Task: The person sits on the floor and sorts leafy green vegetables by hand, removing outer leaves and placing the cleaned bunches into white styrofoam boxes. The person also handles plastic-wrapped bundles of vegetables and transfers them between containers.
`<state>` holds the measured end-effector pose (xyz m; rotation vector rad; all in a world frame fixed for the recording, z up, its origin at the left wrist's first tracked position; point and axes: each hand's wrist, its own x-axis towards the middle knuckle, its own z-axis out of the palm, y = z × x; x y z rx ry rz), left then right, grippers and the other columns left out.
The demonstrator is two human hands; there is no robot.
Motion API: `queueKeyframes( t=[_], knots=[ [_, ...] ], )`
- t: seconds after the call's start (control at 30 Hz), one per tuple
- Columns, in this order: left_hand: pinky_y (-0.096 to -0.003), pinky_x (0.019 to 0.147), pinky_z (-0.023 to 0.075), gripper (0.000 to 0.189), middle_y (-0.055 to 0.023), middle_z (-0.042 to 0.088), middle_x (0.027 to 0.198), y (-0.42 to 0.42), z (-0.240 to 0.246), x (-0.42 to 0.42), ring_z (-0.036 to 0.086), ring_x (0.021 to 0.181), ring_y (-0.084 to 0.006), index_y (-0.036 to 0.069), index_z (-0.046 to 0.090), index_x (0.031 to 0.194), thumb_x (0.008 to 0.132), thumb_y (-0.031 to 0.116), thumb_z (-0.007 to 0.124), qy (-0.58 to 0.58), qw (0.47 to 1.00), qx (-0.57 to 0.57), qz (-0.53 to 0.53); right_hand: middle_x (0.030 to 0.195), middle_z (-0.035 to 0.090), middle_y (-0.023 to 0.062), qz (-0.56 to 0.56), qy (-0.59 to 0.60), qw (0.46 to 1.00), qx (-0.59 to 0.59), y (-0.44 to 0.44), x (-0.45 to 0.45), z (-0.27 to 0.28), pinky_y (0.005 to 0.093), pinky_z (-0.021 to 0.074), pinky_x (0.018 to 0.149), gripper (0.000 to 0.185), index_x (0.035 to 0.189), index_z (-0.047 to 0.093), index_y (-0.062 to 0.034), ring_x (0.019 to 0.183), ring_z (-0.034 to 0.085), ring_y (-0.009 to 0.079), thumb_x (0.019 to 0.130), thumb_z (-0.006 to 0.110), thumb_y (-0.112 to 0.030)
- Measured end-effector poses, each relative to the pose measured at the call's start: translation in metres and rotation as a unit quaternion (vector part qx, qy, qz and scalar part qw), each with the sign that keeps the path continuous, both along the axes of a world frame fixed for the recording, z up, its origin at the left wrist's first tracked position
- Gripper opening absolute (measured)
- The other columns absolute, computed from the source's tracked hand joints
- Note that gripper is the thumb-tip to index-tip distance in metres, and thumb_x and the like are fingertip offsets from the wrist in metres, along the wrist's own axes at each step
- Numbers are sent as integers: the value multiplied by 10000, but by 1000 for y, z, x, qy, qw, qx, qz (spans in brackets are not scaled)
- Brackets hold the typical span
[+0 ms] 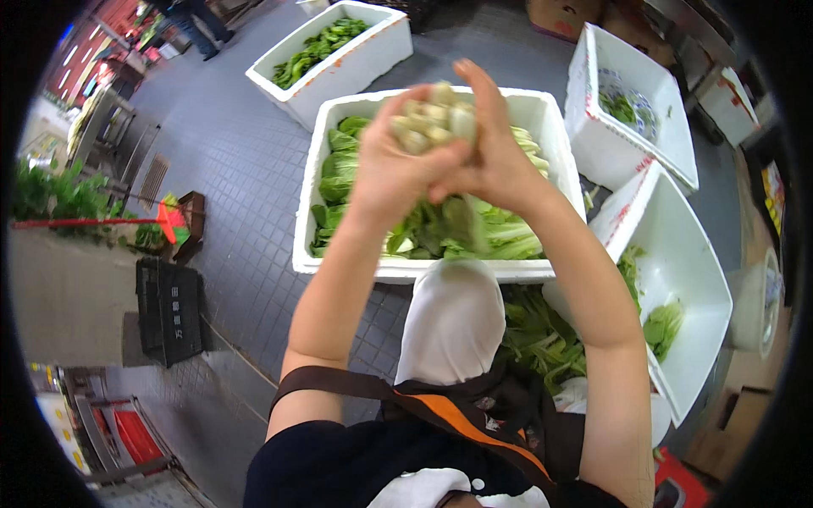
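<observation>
My left hand (397,162) grips a bunch of leafy greens (435,120). Its pale cut stem ends point up, and blurred leaves hang below. My right hand (498,155) cups the bunch's other side, one finger stretched upward and the others curled near the left thumb. Both hands are above a white foam box (306,209). Inside that box, dark green leafy vegetables (340,168) lie along the left, and paler long-leaved greens (508,232) fill the right. The hands and forearms hide part of the contents.
Another foam box (362,57) with greens stands beyond. At right are a foam box holding a patterned bowl (641,114) and a tilted foam box (692,279) with leaves. Loose leaves (540,336) lie near my white-covered knee (454,324). A black crate (168,311) is left; a person (190,25) stands far off.
</observation>
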<state>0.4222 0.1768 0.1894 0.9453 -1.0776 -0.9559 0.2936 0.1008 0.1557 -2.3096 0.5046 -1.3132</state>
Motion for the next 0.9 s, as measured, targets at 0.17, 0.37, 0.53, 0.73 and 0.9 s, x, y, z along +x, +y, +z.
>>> queueKeyframes(
  t=[0.17, 0.37, 0.53, 0.73, 0.9],
  knots=[
    [-238, 665, 537, 494, -109, 607, 957, -22, -15, 8, 617, 804, -130, -38, 488, 1136, 684, -20, 685, -58, 996, 49, 40, 1313, 356, 191, 177, -51, 929, 321, -16, 10, -20, 384, 356, 990, 1133, 1376, 144, -42, 1169, 413, 268, 540, 869, -291],
    [-323, 785, 503, 655, -177, 632, 968, -47, -52, -34, 634, 863, -249, 4, 508, 1160, 587, 215, 747, -419, 902, 90, 46, 1268, 424, 88, 100, 6, 929, 356, -28, -35, -116, 317, 413, 921, 925, 1405, 104, -131, 1104, 451, 171, 716, 719, -98],
    [-404, 738, 487, 515, -185, 613, 938, -56, -59, -67, 598, 858, -351, 32, 518, 1093, 611, 129, 671, -489, 870, 58, 29, 1242, 447, 59, 114, -97, 857, 493, -17, -54, -115, 267, 408, 875, 812, 1390, 171, -96, 1068, 453, 134, 744, 663, -68],
    [-420, 687, 482, 422, -165, 594, 830, -60, -47, -81, 596, 766, -349, 24, 504, 977, 603, 118, 677, -543, 835, -21, 88, 1220, 490, 72, 81, -67, 868, 486, -8, -58, -60, 300, 408, 893, 627, 1296, 373, -52, 1083, 486, 162, 754, 657, -192],
    [-419, 708, 462, 420, -152, 590, 837, -67, -156, -138, 601, 763, -336, 48, 495, 1046, 658, 124, 638, -607, 790, 80, 2, 1248, 478, 100, -49, -32, 818, 573, -7, -134, -180, 341, 417, 922, 813, 1349, 281, -36, 1118, 480, 229, 667, 721, -84]
  ],
)
